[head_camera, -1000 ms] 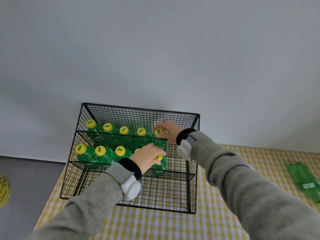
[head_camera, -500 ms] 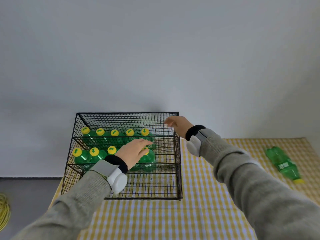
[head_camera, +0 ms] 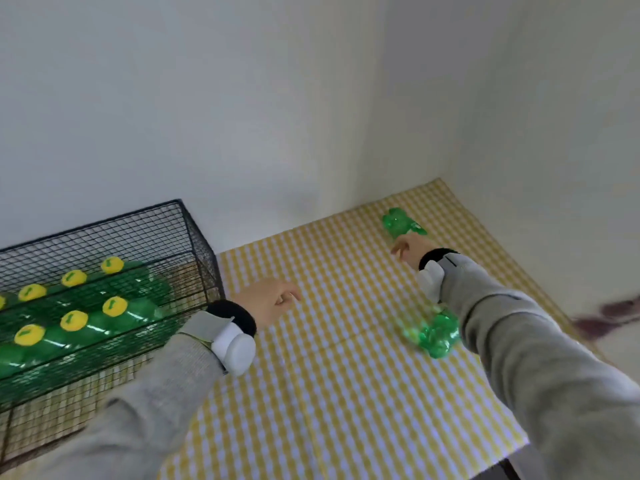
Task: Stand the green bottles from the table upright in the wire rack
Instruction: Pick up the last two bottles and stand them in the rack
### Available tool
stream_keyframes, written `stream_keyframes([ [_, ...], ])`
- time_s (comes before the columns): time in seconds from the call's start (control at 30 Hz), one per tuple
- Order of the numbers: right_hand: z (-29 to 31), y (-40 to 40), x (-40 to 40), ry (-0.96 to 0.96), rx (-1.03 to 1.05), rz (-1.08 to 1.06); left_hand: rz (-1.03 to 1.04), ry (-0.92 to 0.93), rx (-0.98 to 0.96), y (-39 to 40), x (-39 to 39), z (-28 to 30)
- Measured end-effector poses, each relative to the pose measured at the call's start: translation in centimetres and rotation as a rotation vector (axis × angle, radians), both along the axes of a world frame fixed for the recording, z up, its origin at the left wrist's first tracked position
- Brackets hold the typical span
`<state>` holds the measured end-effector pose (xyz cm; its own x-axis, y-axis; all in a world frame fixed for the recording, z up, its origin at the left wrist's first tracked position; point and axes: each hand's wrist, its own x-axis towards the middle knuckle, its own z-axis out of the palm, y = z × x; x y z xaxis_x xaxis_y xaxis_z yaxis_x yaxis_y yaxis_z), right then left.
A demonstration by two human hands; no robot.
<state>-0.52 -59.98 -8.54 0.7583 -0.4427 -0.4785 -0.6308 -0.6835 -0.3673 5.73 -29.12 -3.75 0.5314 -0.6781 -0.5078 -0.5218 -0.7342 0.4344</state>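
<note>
The black wire rack (head_camera: 194, 233) stands at the left on the yellow checked cloth. Several green bottles with yellow caps (head_camera: 114, 306) stand upright inside it in two rows. Two green bottles lie on the cloth at the right: a far one (head_camera: 398, 225) and a near one (head_camera: 434, 332), partly hidden under my right sleeve. My right hand (head_camera: 410, 249) hovers just in front of the far bottle, fingers apart and empty. My left hand (head_camera: 268, 303) is out over the cloth beside the rack's right wall, fingers loose, holding nothing.
The table sits in a corner, with white walls behind and to the right. The cloth's right edge (head_camera: 540, 289) runs near the right wall, and floor with a dark stain (head_camera: 609, 317) shows beyond it. The table's front corner lies at lower right.
Both hands have left the bottle caps in the rack and swung right over the cloth. My view has turned right, so the rack now sits at the left edge.
</note>
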Motion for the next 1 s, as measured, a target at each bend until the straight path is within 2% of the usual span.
stream_keyframes([
  [0.23,-3.7,-9.9,-6.3,0.064,0.040,-0.216,-0.154,0.152,0.082,-13.4,-5.3,-4.6],
  [0.4,-5.3,-12.9,-5.6,0.109,0.088,-0.191,-0.213,0.214,0.151,-19.5,-10.3,-8.3],
  [0.53,-7.2,-13.9,-3.6,0.090,0.159,-0.117,-0.198,0.234,0.131,-23.3,-12.2,-10.0],
  [0.77,-9.4,-14.3,-0.7,0.085,0.230,0.060,-0.195,0.242,0.112,-26.3,-12.9,-12.6],
  [1.0,-9.1,-17.8,-2.7,-0.082,0.253,-0.138,-0.210,0.337,0.018,-28.0,-13.1,-13.6],
])
